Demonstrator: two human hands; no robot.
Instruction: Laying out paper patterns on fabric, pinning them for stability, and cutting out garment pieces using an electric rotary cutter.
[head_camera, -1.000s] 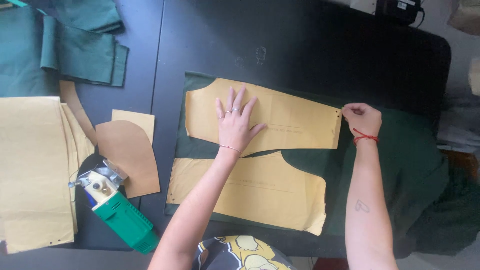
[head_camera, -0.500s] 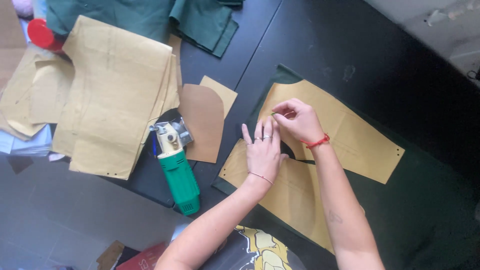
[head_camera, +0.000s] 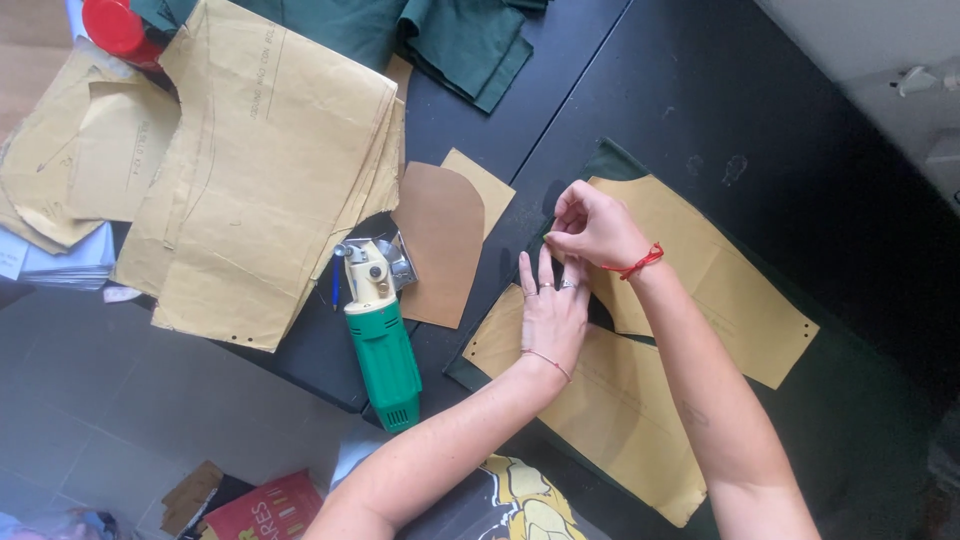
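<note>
My left hand (head_camera: 553, 305) lies flat on the lower pattern (head_camera: 600, 410) over the green cloth (head_camera: 860, 430), fingers apart, while my right hand (head_camera: 590, 228) pinches the upper pattern's (head_camera: 720, 290) corner closed; lifting could skew it.

2 tan paper pattern pieces — the upper (head_camera: 720, 290) and the lower (head_camera: 610, 410) — lie flat, side by side, on dark green cloth (head_camera: 860, 430) spread over the black table (head_camera: 720, 90).
</note>
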